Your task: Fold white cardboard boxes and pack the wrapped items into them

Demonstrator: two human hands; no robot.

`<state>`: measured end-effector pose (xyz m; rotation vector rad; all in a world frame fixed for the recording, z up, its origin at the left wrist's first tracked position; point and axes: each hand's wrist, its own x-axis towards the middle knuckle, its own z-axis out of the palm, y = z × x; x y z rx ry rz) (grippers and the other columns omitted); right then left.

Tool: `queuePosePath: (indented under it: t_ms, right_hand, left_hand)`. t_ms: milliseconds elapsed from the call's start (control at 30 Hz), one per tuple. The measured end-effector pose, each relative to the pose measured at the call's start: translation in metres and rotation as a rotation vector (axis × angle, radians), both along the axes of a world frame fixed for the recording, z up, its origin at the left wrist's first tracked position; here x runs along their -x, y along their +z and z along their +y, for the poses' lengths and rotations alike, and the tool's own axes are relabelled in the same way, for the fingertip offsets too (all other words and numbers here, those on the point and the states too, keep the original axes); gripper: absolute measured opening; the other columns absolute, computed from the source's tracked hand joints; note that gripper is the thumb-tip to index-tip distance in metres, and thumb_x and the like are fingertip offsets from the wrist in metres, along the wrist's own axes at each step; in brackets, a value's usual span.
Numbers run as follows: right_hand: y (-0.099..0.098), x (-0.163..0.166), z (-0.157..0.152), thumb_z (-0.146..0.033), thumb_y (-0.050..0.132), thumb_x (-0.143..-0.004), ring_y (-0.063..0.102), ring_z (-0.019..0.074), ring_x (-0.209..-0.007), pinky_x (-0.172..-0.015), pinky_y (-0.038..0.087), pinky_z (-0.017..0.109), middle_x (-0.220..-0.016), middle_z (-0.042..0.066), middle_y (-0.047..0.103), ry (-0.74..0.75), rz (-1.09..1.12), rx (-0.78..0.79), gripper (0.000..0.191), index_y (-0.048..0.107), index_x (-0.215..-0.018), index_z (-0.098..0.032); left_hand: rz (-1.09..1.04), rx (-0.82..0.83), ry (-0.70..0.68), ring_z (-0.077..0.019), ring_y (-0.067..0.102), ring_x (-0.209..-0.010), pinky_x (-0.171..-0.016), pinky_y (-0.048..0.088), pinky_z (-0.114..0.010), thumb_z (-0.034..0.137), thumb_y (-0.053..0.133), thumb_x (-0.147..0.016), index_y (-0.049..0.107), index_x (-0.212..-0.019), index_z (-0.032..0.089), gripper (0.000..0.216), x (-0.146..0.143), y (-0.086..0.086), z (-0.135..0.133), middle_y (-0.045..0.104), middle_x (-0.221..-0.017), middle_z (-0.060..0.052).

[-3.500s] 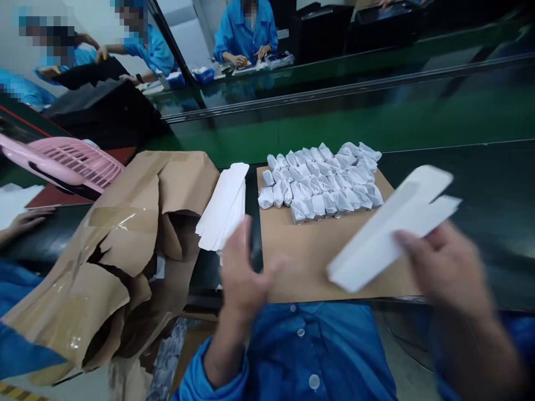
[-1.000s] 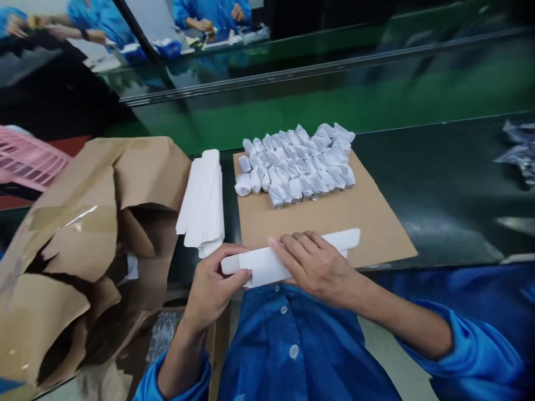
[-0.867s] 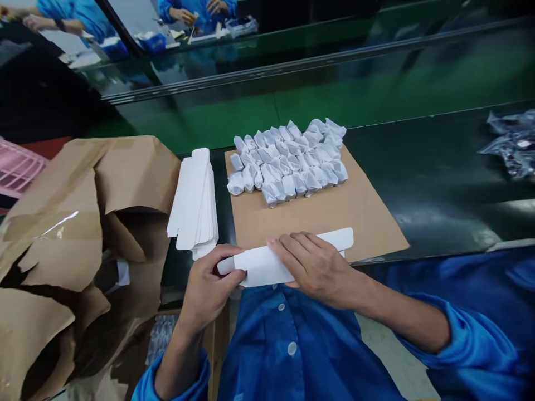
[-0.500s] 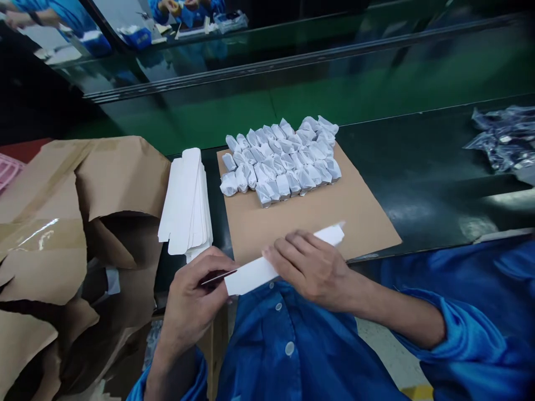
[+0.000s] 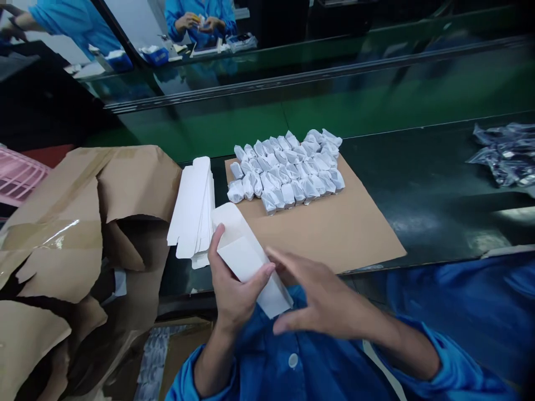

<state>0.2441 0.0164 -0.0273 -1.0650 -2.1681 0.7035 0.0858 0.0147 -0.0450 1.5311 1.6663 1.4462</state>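
A long white carton (image 5: pixel 246 259), unfolded into a box shape with a flap standing out at its upper end, is tilted in front of my body. My left hand (image 5: pixel 236 289) grips it, thumb on the near face and fingers behind. My right hand (image 5: pixel 317 298) is beside the carton's lower right side, thumb and fingers spread apart; whether its hidden fingertips touch the carton I cannot tell. Beyond the carton lie a stack of flat white cartons (image 5: pixel 191 206) and rows of small items wrapped in white paper (image 5: pixel 288 170) on a brown cardboard sheet (image 5: pixel 334 236).
A large, torn cardboard box (image 5: pixel 137 184) stands open at the left, near a pink plastic basket (image 5: pixel 20 175). Clear plastic bags with dark contents (image 5: pixel 501 153) lie on the dark green bench (image 5: pixel 418 178) at right. Across the bench, a co-worker's hands (image 5: pixel 200 22) hold something small.
The white carton has turned from lying crosswise, pressed between both hands, to a steeper tilt with its flap end up. My right hand has let go and spread its fingers.
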Motion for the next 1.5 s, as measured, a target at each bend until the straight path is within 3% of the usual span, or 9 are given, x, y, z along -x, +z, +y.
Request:
queuePosePath:
  t_ms: [133,333,400,567,667,900,1067,1200,1500]
  right_hand:
    - [0.031,-0.005,0.022,-0.044,0.064,-0.091,0.062,0.0215,-0.107,-0.086,0.056,0.036,-0.122,0.011,0.062,-0.022,0.227,0.012,0.058,0.047,-0.141,-0.021]
    - [0.032,-0.001,0.044,-0.028,0.067,-0.089,0.059,0.0144,-0.088,-0.076,0.054,0.028,-0.099,0.004,0.058,0.182,0.397,0.341,0.024,0.071,-0.111,-0.02]
    - [0.031,-0.005,0.052,-0.027,0.067,-0.089,0.059,0.014,-0.088,-0.075,0.052,0.027,-0.096,0.004,0.061,0.21,0.469,0.41,0.021,0.072,-0.109,-0.02]
    - [0.029,-0.002,0.073,-0.042,0.06,-0.093,0.059,0.0102,-0.064,-0.056,0.05,0.022,-0.077,0.001,0.063,-0.005,0.77,0.643,0.027,0.068,-0.095,-0.016]
    - [0.027,0.006,0.077,-0.047,0.064,-0.089,0.055,0.0093,-0.061,-0.055,0.048,0.022,-0.068,-0.002,0.058,0.069,0.822,0.75,0.033,0.063,-0.078,-0.016]
    - [0.029,0.009,0.071,-0.032,0.084,-0.072,0.059,0.011,-0.076,-0.067,0.047,0.023,-0.084,0.0,0.065,0.203,0.708,0.74,0.028,0.066,-0.085,-0.015]
    - [0.029,0.006,0.07,-0.032,0.083,-0.073,0.061,0.0134,-0.077,-0.069,0.049,0.027,-0.086,0.002,0.066,0.195,0.726,0.685,0.026,0.066,-0.083,-0.015]
    - [0.03,-0.002,0.067,-0.029,0.076,-0.08,0.064,0.0155,-0.087,-0.075,0.052,0.03,-0.093,0.004,0.069,0.232,0.643,0.58,0.015,0.07,-0.086,-0.016]
    - [0.016,-0.006,0.047,-0.018,0.069,-0.086,0.066,0.0182,-0.104,-0.087,0.056,0.033,-0.109,0.009,0.069,0.233,0.512,0.123,0.011,0.069,-0.097,-0.015]
  left_hand:
    - [0.164,-0.056,-0.103,-0.0288,0.06,-0.115,-0.092,0.053,-0.038,0.04,0.081,-0.065,0.045,-0.133,0.022,0.079,0.019,0.01,0.004,0.052,-0.134,-0.011]
    - [0.274,-0.016,-0.25,-0.0221,0.064,-0.099,-0.079,0.055,-0.033,0.034,0.076,-0.07,0.049,-0.12,0.024,0.057,0.026,0.012,0.001,0.059,-0.113,-0.006]
    - [0.286,0.043,-0.287,-0.0218,0.064,-0.096,-0.076,0.055,-0.033,0.034,0.076,-0.071,0.049,-0.116,0.024,0.054,0.029,0.014,0.001,0.059,-0.11,-0.005]
    - [0.359,0.115,-0.329,-0.0234,0.064,-0.094,-0.073,0.054,-0.034,0.035,0.074,-0.071,0.051,-0.112,0.024,0.048,0.027,0.02,0.004,0.059,-0.108,-0.006]
    - [0.384,0.099,-0.353,-0.0233,0.065,-0.092,-0.071,0.054,-0.034,0.034,0.074,-0.072,0.05,-0.114,0.024,0.049,0.023,0.02,0.006,0.059,-0.108,-0.006]
    - [0.359,0.144,-0.306,-0.0216,0.067,-0.079,-0.06,0.054,-0.032,0.041,0.082,-0.064,0.042,-0.12,0.022,0.072,0.025,0.013,0.004,0.06,-0.103,-0.005]
    - [0.187,0.024,-0.256,-0.0208,0.069,-0.085,-0.061,0.056,-0.029,0.045,0.085,-0.064,0.034,-0.13,0.023,0.087,0.024,0.007,0.0,0.061,-0.105,-0.006]
    - [0.159,0.123,-0.246,-0.0188,0.067,-0.075,-0.06,0.056,-0.029,0.047,0.084,-0.065,0.028,-0.143,0.02,0.1,0.025,0.014,0.0,0.064,-0.088,-0.001]
    - [0.359,0.043,-0.361,-0.0254,0.068,-0.104,-0.074,0.058,-0.032,0.045,0.074,-0.079,0.046,-0.138,0.027,0.068,0.029,0.018,-0.001,0.064,-0.127,-0.01]
